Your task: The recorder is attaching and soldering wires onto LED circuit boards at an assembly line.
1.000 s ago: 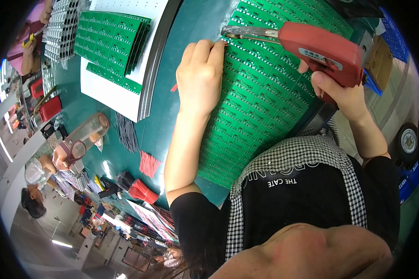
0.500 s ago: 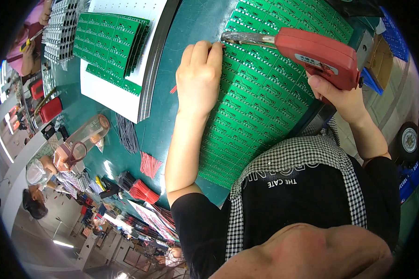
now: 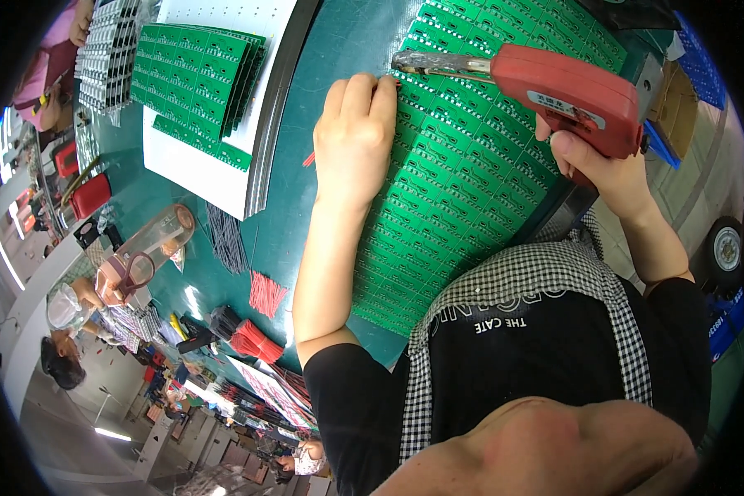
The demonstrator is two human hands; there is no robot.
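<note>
My right hand (image 3: 599, 161) is wrapped round the handle of a red soldering gun (image 3: 566, 91). Its long metal tip points left and ends just beside the fingertips of my left hand (image 3: 357, 136). That hand is closed in a pinch at the left edge of the green circuit board panels (image 3: 463, 178). A thin red wire (image 3: 308, 159) sticks out on the left side of the hand, and a bit of red shows at the fingertips. The exact contact between tip, wire and board is too small to tell.
More green board panels (image 3: 192, 74) are stacked on a white sheet (image 3: 194, 169) at the left. Grey wires (image 3: 226, 238), red wires (image 3: 266, 293) and a clear bottle (image 3: 153, 244) lie on the green tabletop (image 3: 293, 124). Co-workers sit farther left. A cardboard box (image 3: 676, 112) stands right.
The soldering gun's body has shifted very slightly up and right, its tip staying by my left fingertips. My left hand has barely moved. At far left a co-worker's hands have moved.
</note>
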